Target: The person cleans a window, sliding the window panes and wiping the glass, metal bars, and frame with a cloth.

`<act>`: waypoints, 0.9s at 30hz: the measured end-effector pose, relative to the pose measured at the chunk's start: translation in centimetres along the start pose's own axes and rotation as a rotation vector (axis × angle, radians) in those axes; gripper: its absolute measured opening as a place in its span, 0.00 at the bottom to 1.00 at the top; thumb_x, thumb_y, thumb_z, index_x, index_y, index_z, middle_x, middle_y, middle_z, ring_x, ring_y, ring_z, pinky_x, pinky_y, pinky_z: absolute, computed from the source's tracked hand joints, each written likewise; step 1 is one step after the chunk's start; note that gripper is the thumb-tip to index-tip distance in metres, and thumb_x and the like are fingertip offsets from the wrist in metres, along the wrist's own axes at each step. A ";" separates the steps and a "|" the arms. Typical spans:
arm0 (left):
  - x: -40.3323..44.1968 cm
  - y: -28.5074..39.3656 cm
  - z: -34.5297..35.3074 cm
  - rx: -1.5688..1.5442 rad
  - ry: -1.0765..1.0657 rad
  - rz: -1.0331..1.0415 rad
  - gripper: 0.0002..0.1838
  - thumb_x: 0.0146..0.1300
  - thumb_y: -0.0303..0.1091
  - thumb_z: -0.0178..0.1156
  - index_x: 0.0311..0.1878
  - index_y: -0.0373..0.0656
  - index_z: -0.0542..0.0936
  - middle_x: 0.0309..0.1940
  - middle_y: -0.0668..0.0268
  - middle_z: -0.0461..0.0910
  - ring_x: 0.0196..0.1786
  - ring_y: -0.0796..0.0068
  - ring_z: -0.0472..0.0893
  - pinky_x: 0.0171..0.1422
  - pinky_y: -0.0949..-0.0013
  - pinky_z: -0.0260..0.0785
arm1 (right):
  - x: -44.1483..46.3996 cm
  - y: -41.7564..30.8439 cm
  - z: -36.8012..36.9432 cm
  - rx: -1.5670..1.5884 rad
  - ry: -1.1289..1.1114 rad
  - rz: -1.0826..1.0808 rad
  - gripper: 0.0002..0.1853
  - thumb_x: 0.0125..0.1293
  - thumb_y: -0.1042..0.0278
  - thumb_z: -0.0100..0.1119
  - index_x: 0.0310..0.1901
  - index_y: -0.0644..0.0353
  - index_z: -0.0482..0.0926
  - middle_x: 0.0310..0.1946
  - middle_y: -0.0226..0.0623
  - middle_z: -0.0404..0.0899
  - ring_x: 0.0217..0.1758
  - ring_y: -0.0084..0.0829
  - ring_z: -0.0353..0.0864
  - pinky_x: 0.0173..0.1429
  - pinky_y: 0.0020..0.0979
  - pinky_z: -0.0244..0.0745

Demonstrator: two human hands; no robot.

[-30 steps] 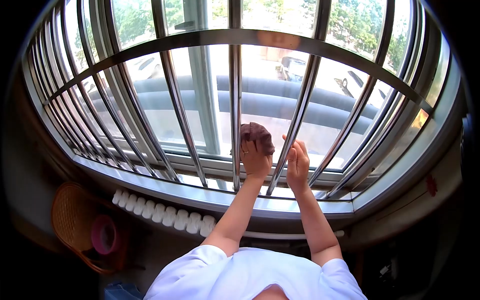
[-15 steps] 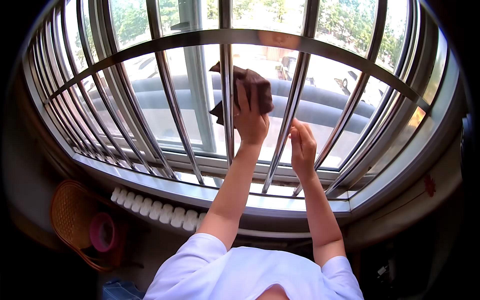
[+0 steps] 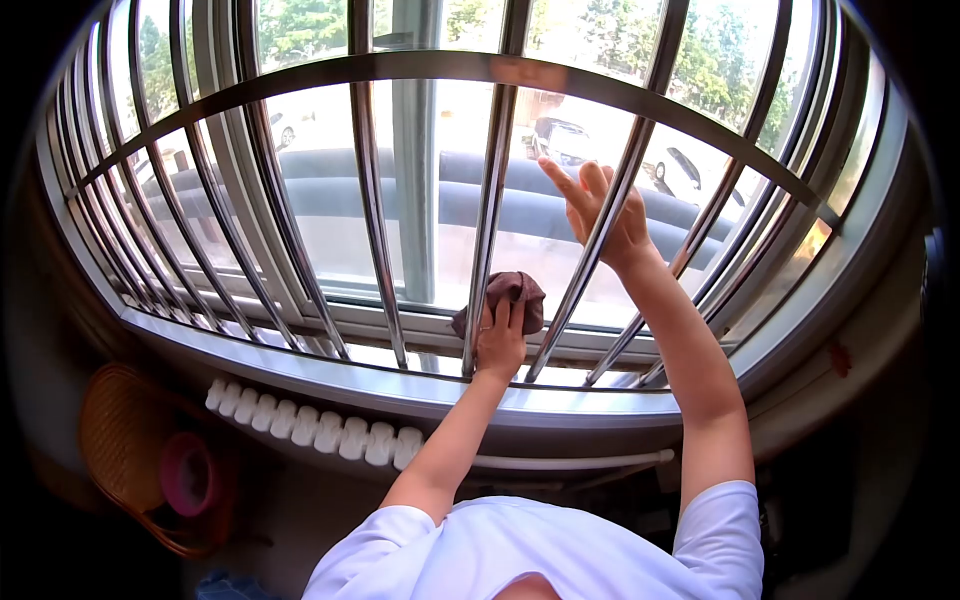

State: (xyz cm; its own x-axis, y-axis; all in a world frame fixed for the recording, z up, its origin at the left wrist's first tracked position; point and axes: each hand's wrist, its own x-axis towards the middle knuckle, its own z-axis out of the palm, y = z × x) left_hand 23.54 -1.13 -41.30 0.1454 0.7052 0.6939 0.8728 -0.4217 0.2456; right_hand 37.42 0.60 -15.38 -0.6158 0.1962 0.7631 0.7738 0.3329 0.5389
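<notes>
Your left hand [image 3: 500, 345] is closed over a bunched brown cloth [image 3: 522, 298], its fingers laid along the cloth and pointing away from you. The cloth is low, beside the window's bottom rail [image 3: 428, 325], on the far side of the bars, and a fold of it shows to the left behind the nearest upright bar [image 3: 491, 190]. Bunching it probably gives your fingers a thick pad and keeps it small enough to fit the gap; whether it presses on the rail or the glass you cannot tell from here. Your right hand [image 3: 605, 215] is higher and to the right, empty, with one finger stretched out to the left and the others loosely bent. It reaches past the next bar [image 3: 566, 300], which crosses in front of it, likely because the narrow spacing leaves no other way through; contact with that bar is unclear. Both arms reach over the metal ledge [image 3: 600, 402], so you lean in close. Below it on the near left is a white radiator [image 3: 328, 432], and farther left a pink tub [image 3: 168, 480] sits at a wicker chair [image 3: 110, 430], out of your arms' way.
</notes>
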 end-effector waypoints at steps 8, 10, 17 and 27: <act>5.9 0.7 -1.7 -0.133 0.316 -0.273 0.45 0.63 0.48 0.60 0.75 0.34 0.52 0.70 0.40 0.54 0.74 0.31 0.51 0.75 0.31 0.37 | -4.1 -1.0 -0.4 0.167 -0.154 0.052 0.31 0.56 0.79 0.59 0.61 0.39 0.79 0.35 0.32 0.72 0.41 0.32 0.77 0.47 0.37 0.74; 10.0 1.3 -4.6 -0.136 0.357 -0.326 0.40 0.66 0.52 0.56 0.75 0.40 0.56 0.72 0.39 0.53 0.76 0.33 0.45 0.71 0.25 0.34 | -5.6 -2.3 -0.7 0.229 -0.232 0.190 0.28 0.57 0.78 0.58 0.60 0.42 0.79 0.38 0.37 0.72 0.47 0.35 0.76 0.52 0.39 0.74; 17.7 2.3 -7.0 -0.005 0.641 -0.268 0.46 0.69 0.61 0.45 0.75 0.32 0.50 0.72 0.31 0.47 0.74 0.25 0.45 0.74 0.29 0.33 | -10.0 -5.2 0.1 1.081 0.090 0.902 0.19 0.75 0.63 0.45 0.60 0.65 0.75 0.58 0.42 0.76 0.51 0.27 0.78 0.60 0.31 0.73; 5.2 0.7 2.9 -0.137 0.498 -0.868 0.38 0.74 0.52 0.39 0.72 0.25 0.51 0.70 0.28 0.46 0.73 0.30 0.50 0.79 0.42 0.39 | -11.1 -7.4 -0.6 1.176 0.009 0.805 0.24 0.81 0.54 0.33 0.49 0.63 0.78 0.50 0.40 0.79 0.46 0.24 0.78 0.51 0.27 0.74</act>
State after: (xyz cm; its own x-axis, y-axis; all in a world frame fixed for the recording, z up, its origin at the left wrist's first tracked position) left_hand 26.30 3.88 -39.50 -0.7530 0.4939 0.4348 0.5193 0.0402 0.8537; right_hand 38.57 -4.55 -27.61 -0.0703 0.6922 0.7183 0.3320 0.6953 -0.6375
